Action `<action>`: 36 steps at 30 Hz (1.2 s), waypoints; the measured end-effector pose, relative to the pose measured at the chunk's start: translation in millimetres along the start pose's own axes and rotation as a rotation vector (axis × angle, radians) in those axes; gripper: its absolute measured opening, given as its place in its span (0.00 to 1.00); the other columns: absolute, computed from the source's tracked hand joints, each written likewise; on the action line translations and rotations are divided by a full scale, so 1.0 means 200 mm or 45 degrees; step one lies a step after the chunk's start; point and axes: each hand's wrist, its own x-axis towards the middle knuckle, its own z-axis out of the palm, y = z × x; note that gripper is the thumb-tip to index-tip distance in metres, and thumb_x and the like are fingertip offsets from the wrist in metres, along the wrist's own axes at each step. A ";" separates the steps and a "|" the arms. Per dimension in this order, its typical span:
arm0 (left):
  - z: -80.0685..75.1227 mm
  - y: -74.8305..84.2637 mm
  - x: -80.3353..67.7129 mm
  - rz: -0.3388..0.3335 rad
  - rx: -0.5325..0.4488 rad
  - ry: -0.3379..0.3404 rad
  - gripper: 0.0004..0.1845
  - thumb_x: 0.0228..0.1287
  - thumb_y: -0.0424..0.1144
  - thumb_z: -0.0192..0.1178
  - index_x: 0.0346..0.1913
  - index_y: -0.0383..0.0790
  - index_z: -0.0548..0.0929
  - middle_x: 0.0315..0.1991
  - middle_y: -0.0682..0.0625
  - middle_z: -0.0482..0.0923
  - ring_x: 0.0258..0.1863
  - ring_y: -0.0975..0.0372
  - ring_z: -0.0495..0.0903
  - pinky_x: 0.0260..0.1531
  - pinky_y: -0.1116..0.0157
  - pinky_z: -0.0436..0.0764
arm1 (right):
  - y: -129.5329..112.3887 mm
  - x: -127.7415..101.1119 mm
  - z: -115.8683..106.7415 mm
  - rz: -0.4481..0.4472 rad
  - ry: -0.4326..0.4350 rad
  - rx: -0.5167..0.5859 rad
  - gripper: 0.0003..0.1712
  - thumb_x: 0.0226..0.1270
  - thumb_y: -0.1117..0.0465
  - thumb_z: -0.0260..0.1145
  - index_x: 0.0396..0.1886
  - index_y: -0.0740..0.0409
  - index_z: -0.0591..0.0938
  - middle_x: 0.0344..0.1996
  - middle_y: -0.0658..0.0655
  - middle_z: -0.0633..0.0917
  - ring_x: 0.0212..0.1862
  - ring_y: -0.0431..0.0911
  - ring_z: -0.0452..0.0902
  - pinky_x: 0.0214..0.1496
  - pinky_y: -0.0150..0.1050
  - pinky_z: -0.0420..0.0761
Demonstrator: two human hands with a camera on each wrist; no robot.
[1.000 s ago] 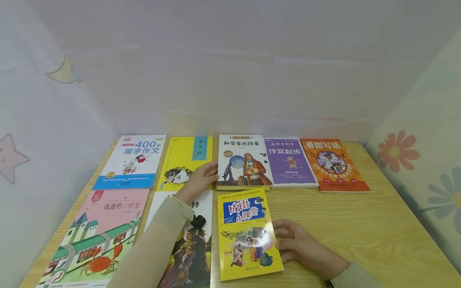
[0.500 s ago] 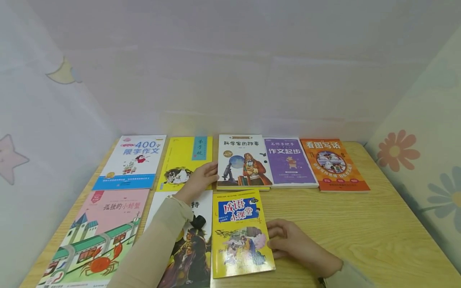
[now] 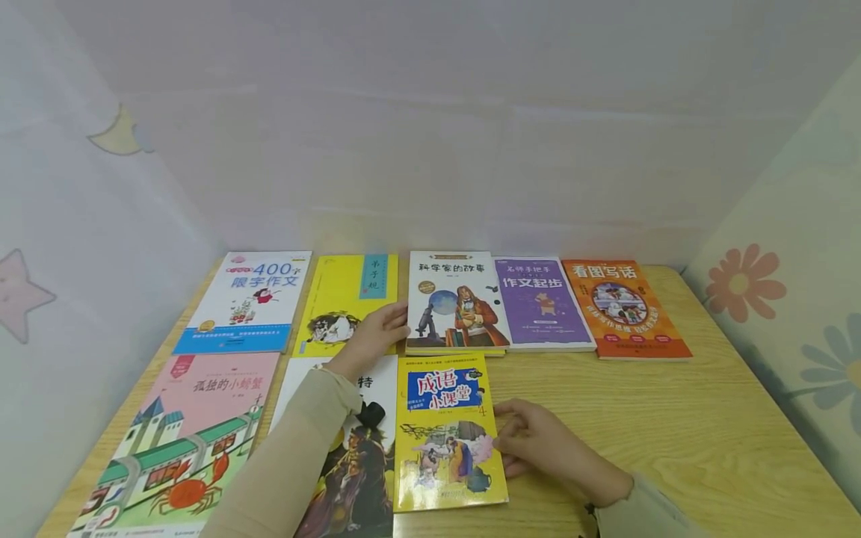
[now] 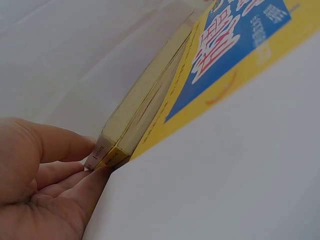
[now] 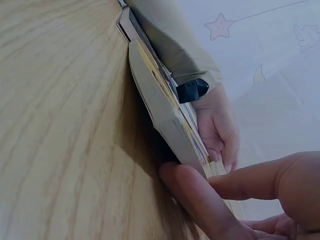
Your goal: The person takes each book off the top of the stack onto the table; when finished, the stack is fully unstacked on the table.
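Observation:
My left hand (image 3: 382, 329) lies over the yellow book with the teal strip (image 3: 346, 302), its fingertips (image 4: 92, 175) against the lower left corner of the scientist book (image 3: 456, 302). My right hand (image 3: 541, 442) rests on the wooden table (image 3: 673, 433). Its fingers (image 5: 200, 202) press the right edge of the yellow book with the blue title panel (image 3: 447, 433), which lies flat and square to the row. In the right wrist view that book's page edge (image 5: 162, 112) shows, with my left sleeve behind it.
A white "400" book (image 3: 245, 302), a purple book (image 3: 541, 302) and an orange book (image 3: 622, 308) fill the back row. A pink crab book (image 3: 191, 437) and a white book with a dark figure (image 3: 356, 463) lie front left. Curtained walls close in around the table.
The yellow book with the blue panel slid left and turned straight, ending beside the white book. My right hand followed it. The left hand stayed put.

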 end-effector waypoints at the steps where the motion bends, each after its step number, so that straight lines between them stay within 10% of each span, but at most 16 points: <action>1: 0.00 0.00 0.00 0.000 0.002 0.001 0.33 0.76 0.37 0.58 0.80 0.50 0.60 0.77 0.51 0.63 0.75 0.58 0.64 0.71 0.57 0.67 | 0.00 0.01 0.00 0.007 0.007 -0.009 0.32 0.67 0.69 0.68 0.68 0.75 0.68 0.34 0.61 0.84 0.29 0.51 0.86 0.33 0.48 0.89; 11: 0.00 -0.02 0.02 0.005 -0.003 -0.010 0.34 0.76 0.37 0.58 0.80 0.50 0.60 0.77 0.53 0.63 0.74 0.59 0.63 0.71 0.57 0.67 | -0.10 0.11 -0.15 -0.256 0.323 -0.606 0.13 0.66 0.64 0.70 0.48 0.64 0.86 0.34 0.52 0.85 0.34 0.43 0.80 0.34 0.35 0.83; 19: 0.00 0.00 0.02 -0.010 -0.012 -0.003 0.34 0.76 0.38 0.58 0.80 0.52 0.60 0.76 0.54 0.63 0.74 0.61 0.64 0.71 0.58 0.66 | -0.18 0.30 -0.31 -0.269 0.574 -0.470 0.22 0.73 0.63 0.64 0.61 0.72 0.78 0.50 0.68 0.85 0.51 0.59 0.83 0.50 0.48 0.86; 36: 0.00 -0.01 0.00 -0.003 0.005 0.023 0.33 0.75 0.39 0.59 0.79 0.53 0.62 0.75 0.54 0.65 0.73 0.59 0.65 0.71 0.56 0.67 | -0.22 0.46 -0.34 -0.026 0.451 -0.017 0.32 0.77 0.59 0.58 0.73 0.71 0.65 0.67 0.73 0.72 0.61 0.60 0.78 0.58 0.44 0.83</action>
